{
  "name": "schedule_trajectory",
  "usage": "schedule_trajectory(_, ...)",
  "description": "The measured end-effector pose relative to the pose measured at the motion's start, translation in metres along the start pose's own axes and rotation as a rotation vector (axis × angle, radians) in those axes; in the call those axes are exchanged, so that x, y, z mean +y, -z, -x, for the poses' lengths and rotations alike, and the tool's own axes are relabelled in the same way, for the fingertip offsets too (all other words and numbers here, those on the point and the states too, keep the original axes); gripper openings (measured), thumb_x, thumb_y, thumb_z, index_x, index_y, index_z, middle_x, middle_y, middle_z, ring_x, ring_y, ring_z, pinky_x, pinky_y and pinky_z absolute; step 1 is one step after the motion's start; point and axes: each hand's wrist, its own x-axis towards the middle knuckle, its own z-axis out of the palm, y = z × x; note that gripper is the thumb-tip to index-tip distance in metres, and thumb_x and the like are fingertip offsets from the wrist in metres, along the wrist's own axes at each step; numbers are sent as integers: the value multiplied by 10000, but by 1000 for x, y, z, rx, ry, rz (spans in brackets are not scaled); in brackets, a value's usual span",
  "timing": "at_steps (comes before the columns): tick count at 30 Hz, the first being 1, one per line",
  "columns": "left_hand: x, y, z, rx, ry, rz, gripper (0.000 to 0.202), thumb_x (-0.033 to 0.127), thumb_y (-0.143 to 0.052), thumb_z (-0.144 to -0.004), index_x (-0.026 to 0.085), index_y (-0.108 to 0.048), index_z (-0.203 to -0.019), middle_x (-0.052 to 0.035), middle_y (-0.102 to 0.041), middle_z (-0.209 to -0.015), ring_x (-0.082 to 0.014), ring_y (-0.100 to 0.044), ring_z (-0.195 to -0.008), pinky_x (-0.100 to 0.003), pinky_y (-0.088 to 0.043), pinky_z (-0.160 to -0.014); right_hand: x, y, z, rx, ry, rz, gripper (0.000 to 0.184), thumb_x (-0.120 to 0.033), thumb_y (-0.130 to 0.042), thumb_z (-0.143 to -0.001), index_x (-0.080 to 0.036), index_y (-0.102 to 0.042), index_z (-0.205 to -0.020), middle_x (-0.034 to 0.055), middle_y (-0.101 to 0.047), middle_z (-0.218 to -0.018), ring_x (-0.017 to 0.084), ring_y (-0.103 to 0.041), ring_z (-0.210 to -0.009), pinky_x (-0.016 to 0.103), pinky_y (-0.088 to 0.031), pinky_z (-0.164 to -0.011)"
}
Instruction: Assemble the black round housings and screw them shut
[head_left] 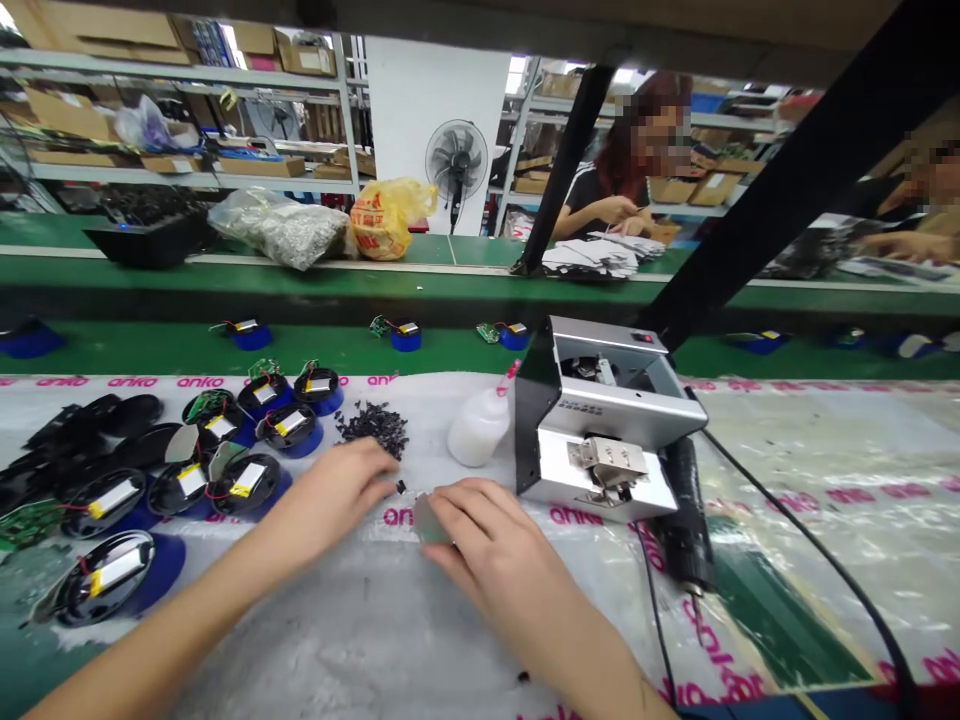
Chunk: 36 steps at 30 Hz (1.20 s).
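Observation:
My right hand [480, 530] holds a small flat grey-green board [431, 520] against the plastic-covered bench [360, 640]. My left hand [337, 490] is just left of that board, its fingertips pinching a small black part [400, 487]. Beyond my left hand lies a heap of small black parts [373, 428]. Further left stand several round black-and-blue housings [247, 483], each with a yellow-labelled battery [247, 480] and thin red and black wires. A white squeeze bottle [478, 427] with a pink nozzle stands ahead of my right hand.
To the right stand a silver screw feeder [607, 420] and a black electric screwdriver [686, 510] with its cable. Behind them runs a green conveyor belt [450, 285] carrying more housings. A person across the belt handles a stack of dark sheets [592, 258].

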Motion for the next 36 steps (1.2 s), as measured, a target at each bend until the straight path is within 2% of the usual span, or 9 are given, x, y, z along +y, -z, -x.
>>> schedule_trajectory(3,-12,-10,24,10,31,-16,205,181,-575,-837,188,-780,-840,-97,-692,-897,-270,-618,-868,-427,-470,-831,5,5,7,60,23,-65,323,-251,-666,-953,-92,-575,-1220,118,-643,-1157,284,-553,-1067,443,-532,-927)
schedule_trajectory(7,-14,-16,25,40,53,102,175,214,-600,-847,199,-763,-786,-72,-685,-861,-237,-600,-846,-392,-466,-834,12,7,14,86,41,-135,354,-379,-612,-976,-118,-576,-1212,103,-659,-1145,262,-573,-1048,420,-542,-900)
schedule_trajectory(11,-14,-16,11,21,104,383,67,248,-723,-794,206,-761,-828,-34,-724,-847,-194,-677,-805,-311,-549,-763,14,7,16,81,60,-151,271,-286,-611,-999,-128,-578,-1217,102,-668,-1138,270,-586,-1047,446,-539,-888)
schedule_trajectory(14,-17,-23,6,31,135,619,144,273,-777,-754,213,-779,-885,-24,-741,-932,-170,-727,-782,-293,-602,-754,15,6,14,184,74,-158,280,-179,-609,-985,-108,-562,-1251,107,-672,-1115,263,-586,-1059,446,-533,-913)
schedule_trajectory(17,-18,-31,8,40,139,790,85,229,-830,-688,204,-782,-753,-23,-765,-910,-163,-748,-769,-254,-618,-732,16,4,13,250,67,-189,290,-173,-625,-974,-110,-568,-1251,104,-671,-1128,251,-586,-1066,431,-531,-935)
schedule_trajectory(21,-13,-33,13,57,145,893,107,143,-843,-663,226,-791,-705,-16,-801,-847,-149,-759,-786,-184,-613,-705,13,2,12,191,59,-176,252,-203,-613,-991,-112,-587,-1224,108,-664,-1157,252,-587,-1070,436,-527,-944)
schedule_trajectory(28,-1,-31,18,139,124,846,229,41,-781,-692,267,-808,-713,26,-813,-834,-139,-778,-811,-141,-616,-736,10,0,12,206,35,-152,266,-201,-618,-990,-119,-588,-1241,108,-670,-1136,260,-585,-1065,430,-551,-907)
schedule_trajectory(33,5,-32,27,278,-85,484,285,38,-726,-774,312,-804,-796,77,-807,-878,-147,-785,-789,-182,-644,-725,10,-2,14,182,3,-178,289,-191,-641,-978,-135,-581,-1255,106,-660,-1154,260,-573,-1080,446,-540,-927)
schedule_trajectory(36,5,-33,31,342,-147,349,333,46,-731,-802,344,-787,-939,100,-804,-920,-134,-783,-790,-176,-640,-733,10,-3,15,189,-9,-205,289,-197,-644,-980,-139,-580,-1256,102,-658,-1156,252,-567,-1084,444,-538,-934)
